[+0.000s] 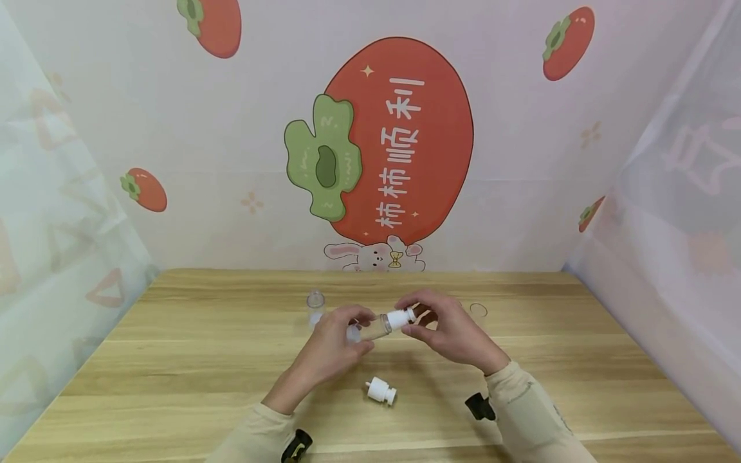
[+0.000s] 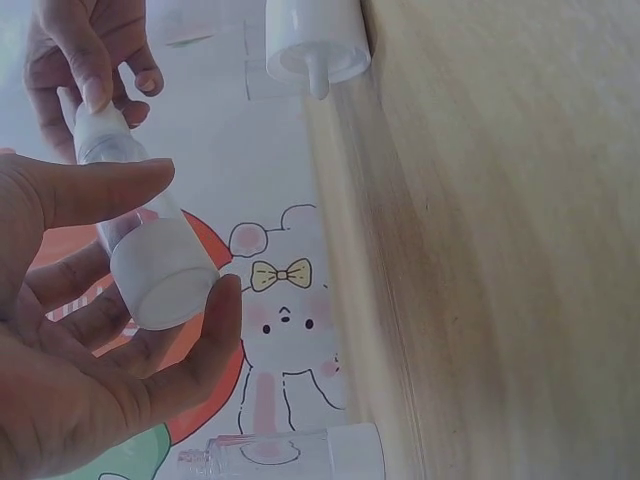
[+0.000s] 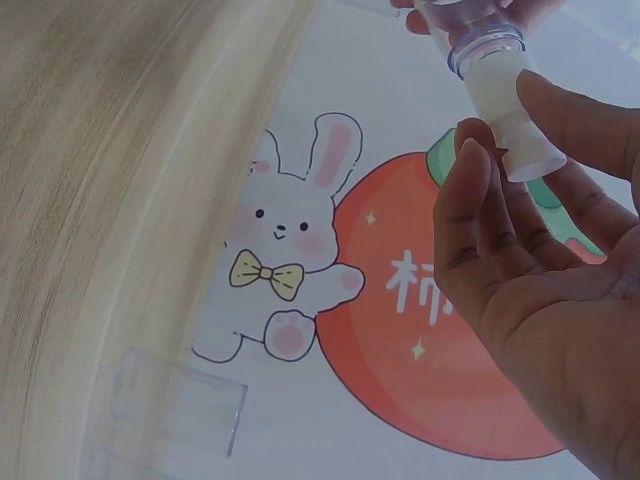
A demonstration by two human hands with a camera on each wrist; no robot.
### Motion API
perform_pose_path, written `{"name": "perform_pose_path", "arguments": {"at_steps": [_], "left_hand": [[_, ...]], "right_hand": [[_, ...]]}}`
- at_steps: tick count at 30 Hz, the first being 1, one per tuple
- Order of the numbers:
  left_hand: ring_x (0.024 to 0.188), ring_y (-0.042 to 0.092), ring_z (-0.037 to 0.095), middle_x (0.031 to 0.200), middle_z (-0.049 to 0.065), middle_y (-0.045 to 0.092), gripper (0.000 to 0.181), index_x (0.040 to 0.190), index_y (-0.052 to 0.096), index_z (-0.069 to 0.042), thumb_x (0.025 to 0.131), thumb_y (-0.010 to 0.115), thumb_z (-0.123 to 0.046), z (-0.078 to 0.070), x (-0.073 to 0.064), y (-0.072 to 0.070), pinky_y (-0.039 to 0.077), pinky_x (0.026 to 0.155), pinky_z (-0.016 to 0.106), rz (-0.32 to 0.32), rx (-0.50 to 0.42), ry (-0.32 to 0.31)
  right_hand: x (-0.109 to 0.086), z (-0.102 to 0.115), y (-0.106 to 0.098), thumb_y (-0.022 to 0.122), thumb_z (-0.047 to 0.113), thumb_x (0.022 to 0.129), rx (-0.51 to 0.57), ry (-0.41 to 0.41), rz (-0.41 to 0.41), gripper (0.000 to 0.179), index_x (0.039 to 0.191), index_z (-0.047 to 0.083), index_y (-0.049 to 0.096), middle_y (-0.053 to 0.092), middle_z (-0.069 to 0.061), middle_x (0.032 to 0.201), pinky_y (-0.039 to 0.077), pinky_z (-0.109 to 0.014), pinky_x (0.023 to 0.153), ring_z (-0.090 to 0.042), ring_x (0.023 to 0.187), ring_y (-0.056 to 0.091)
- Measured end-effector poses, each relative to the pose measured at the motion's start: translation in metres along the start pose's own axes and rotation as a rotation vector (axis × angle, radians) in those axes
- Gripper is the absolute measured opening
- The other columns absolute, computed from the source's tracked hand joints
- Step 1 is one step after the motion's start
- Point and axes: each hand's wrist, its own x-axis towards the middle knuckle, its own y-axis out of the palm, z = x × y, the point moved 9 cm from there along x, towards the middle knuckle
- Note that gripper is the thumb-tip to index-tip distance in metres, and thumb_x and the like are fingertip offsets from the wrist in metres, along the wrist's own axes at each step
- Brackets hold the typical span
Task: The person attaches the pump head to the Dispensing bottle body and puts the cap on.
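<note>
Between both hands a clear bottle [image 1: 373,328] with a white base [image 2: 165,275] lies tilted in the air. My left hand [image 1: 332,341] grips it near the base, thumb on one side and fingers on the other. A white pump top [image 1: 399,318] sits at the bottle's neck, and my right hand [image 1: 454,328] pinches it between thumb and fingers. Whether its thread is fully seated cannot be told. Another white pump top [image 1: 381,391] lies on the table below the hands, its small spout [image 2: 317,75] showing in the left wrist view.
Behind the left hand a second clear bottle [image 1: 315,305] stands upright without a top, its threaded neck [image 2: 195,460] bare. A clear, open-ended cover [image 3: 185,400] stands right of the right hand. The wooden table [image 1: 202,373] meets printed cloth walls at the back and sides.
</note>
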Motion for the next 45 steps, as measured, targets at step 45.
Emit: {"name": "perform_pose_path", "arguments": {"at_steps": [45], "left_hand": [[0.096, 0.062, 0.024, 0.105, 0.011, 0.068, 0.034, 0.113, 0.070, -0.002, 0.082, 0.084, -0.004, -0.0033, 0.0013, 0.0014, 0.051, 0.087, 0.046, 0.018, -0.015, -0.021]], "right_hand": [[0.0000, -0.0019, -0.0021, 0.080, 0.008, 0.087, 0.030, 0.015, 0.004, 0.038, 0.122, 0.010, 0.066, 0.067, 0.000, 0.114, 0.057, -0.032, 0.078, -0.018, 0.090, 0.065]]}}
